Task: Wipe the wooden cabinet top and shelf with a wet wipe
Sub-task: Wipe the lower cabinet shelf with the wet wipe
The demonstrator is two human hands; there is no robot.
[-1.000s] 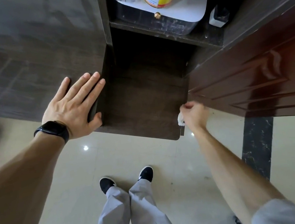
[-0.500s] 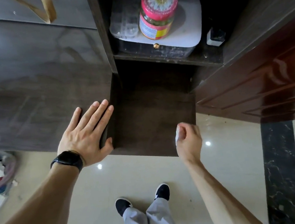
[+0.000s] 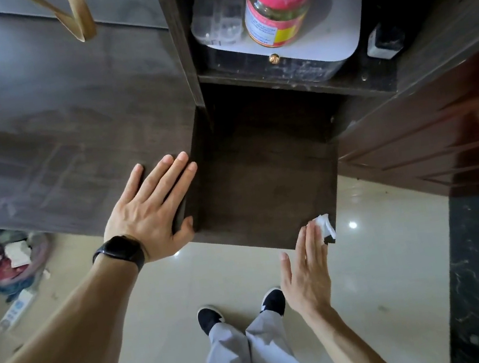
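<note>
The dark wooden cabinet top [image 3: 48, 122] fills the upper left. My left hand [image 3: 151, 209] lies flat on its near right corner, fingers straight, thumb down over the edge. Beside it, lower down, a dark wooden shelf [image 3: 266, 183] juts out. My right hand [image 3: 305, 267] has straight fingers at the shelf's near right corner. Its fingertips press a white wet wipe [image 3: 324, 226] against that corner. Most of the wipe is hidden under the fingers.
Above the shelf, an upper compartment holds a white box [image 3: 342, 25] with a pink-lidded jar [image 3: 278, 6] and a clear organiser [image 3: 217, 18] on it. A glossy brown door [image 3: 442, 146] stands open on the right. A basket of clutter [image 3: 6, 260] sits on the tiled floor, left.
My right hand has gone from curled round the wipe to flat fingers, pressing it at the shelf's front right corner. The view has tilted up slightly. My left hand has stayed put.
</note>
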